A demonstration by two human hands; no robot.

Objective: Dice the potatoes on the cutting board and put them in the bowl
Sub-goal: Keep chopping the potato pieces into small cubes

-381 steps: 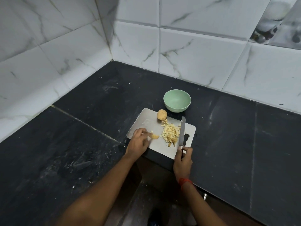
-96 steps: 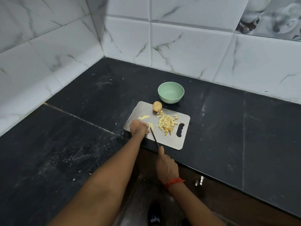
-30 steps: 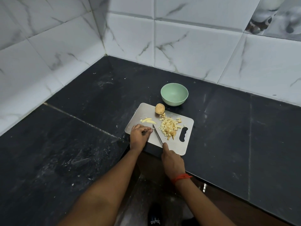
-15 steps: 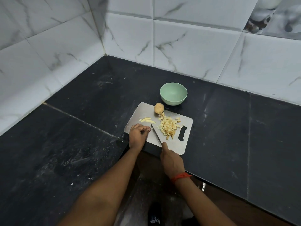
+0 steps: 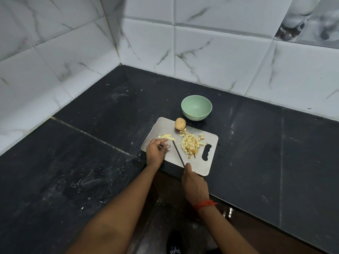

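Fingers [image 5: 188, 166] of the right hand [image 5: 194, 186] grip the knife [image 5: 177, 152]; left hand [image 5: 155, 150] fingers [image 5: 162, 145] curl on the cutting board [image 5: 163, 127], whether holding anything I cannot tell. Diced potatoes [image 5: 190, 145] lie right of the blade, whole potato [image 5: 180, 123] and bowl [image 5: 196, 116] beyond.

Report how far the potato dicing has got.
Done: a pile of diced potato sits on the cutting board. In hand: the right hand grips the knife, its blade over the board beside the left hand, whose curled fingers may hide a piece. Left: a few potato strips and one whole potato are uncut, and the green bowl is empty, so no dice have been moved.
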